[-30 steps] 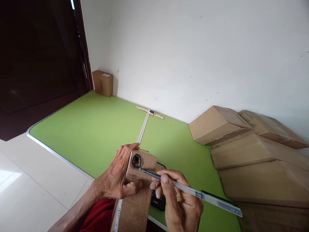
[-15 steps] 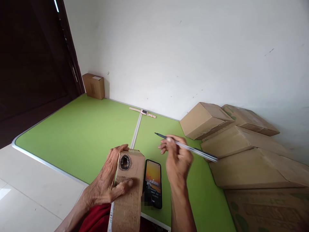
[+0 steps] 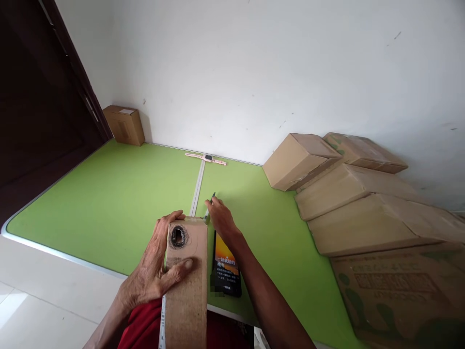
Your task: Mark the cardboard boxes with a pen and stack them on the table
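Observation:
My left hand [image 3: 152, 266] grips a long, narrow cardboard box [image 3: 187, 300] from its left side, thumb lying across the upper face. Near the far end of that face is a ragged dark hole [image 3: 178, 236], ringed with black scribbled lines. Just beyond the box's far right corner, my right hand [image 3: 220, 213] is closed around a slim pen [image 3: 207, 212]. The pen stands steeply, its lower end close to the box's far end; whether it touches the cardboard I cannot tell. Partly under my right forearm lies a phone [image 3: 227, 259] with its screen lit.
A pink-strapped watch [image 3: 208, 158] lies by the wall on the green table [image 3: 109, 203]. One small carton [image 3: 125, 127] stands at the back left. Several cardboard boxes [image 3: 356, 208] are piled along the right side. Dark red cloth [image 3: 141, 327] shows below the table edge.
My right hand has swung left and inward to the box's far end. The pen has turned from slanting leftward to steep. My left hand keeps its hold; the view has shifted slightly.

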Demonstrator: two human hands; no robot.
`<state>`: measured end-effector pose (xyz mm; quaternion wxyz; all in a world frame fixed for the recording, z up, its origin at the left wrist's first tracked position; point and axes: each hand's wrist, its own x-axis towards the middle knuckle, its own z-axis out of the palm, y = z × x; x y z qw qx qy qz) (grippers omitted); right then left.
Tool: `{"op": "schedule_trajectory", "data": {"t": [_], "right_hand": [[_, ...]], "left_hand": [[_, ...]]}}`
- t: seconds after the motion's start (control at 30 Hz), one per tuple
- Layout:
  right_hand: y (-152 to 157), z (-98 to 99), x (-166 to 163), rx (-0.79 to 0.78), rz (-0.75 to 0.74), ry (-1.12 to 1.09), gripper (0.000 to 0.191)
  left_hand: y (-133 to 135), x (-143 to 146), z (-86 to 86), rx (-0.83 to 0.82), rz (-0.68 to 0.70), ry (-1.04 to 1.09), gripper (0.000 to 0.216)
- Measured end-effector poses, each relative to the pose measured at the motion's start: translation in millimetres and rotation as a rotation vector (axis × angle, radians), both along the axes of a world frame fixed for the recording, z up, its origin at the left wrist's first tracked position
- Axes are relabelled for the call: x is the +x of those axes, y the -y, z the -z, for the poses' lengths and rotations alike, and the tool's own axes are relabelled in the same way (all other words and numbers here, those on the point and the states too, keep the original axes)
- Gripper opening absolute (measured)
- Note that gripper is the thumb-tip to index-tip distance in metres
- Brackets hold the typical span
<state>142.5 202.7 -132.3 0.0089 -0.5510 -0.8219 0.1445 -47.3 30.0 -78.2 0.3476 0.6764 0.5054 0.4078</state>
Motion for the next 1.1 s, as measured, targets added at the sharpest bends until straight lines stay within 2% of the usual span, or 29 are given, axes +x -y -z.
{"op": "schedule_trajectory", "data": {"t": [0.1, 0.23, 0.33, 0.4, 0.5, 0.67, 0.8, 0.83, 0.9, 1.0, 1.1], "right_hand": [[19, -14.3, 14, -0.003, 0.081, 0.018, 0.047], [82, -27.4, 39, -0.040, 0.342, 0.107, 0.035], [136, -25.5, 42, -0.094, 0.489, 0.169, 0.051], [160, -20.0, 35, -0.105, 0.558, 0.131, 0.059], [170, -10.9, 24, -0.101, 0.625, 0.004, 0.055], [154, -1.9, 34, -0.150, 0.676, -0.198, 0.047], [152, 3.8, 55, -0.254, 0.566, -0.483, 0.023], [155, 5.4, 59, -0.276, 0.562, -0.596, 0.024], [166, 7.7, 67, -0.360, 0.649, -0.938, 0.034], [189, 3.9, 79, -0.609, 0.801, -1.546, 0.051], [205, -14.1, 89, -0.744, 0.755, -1.828, 0.044]], "left_hand": [[1, -1, -0.8, 0.010, -0.027, -0.017, 0.073], [4, -3, -2.3, 0.012, -0.045, -0.032, 0.072], [6, -3, -4.0, 0.031, -0.038, -0.028, 0.072], [7, -3, -5.0, 0.043, -0.029, -0.037, 0.072], [9, -3, -5.7, 0.046, -0.027, -0.050, 0.069], [14, -6, -4.1, 0.039, -0.057, -0.055, 0.068], [12, -5, -0.9, 0.017, -0.066, -0.054, 0.068], [10, -4, -0.1, 0.018, -0.061, -0.054, 0.068], [7, -1, 1.2, 0.036, -0.051, -0.052, 0.068], [4, 3, 0.4, 0.045, -0.043, -0.053, 0.069], [5, 6, -3.4, 0.012, -0.033, -0.062, 0.070]]}}
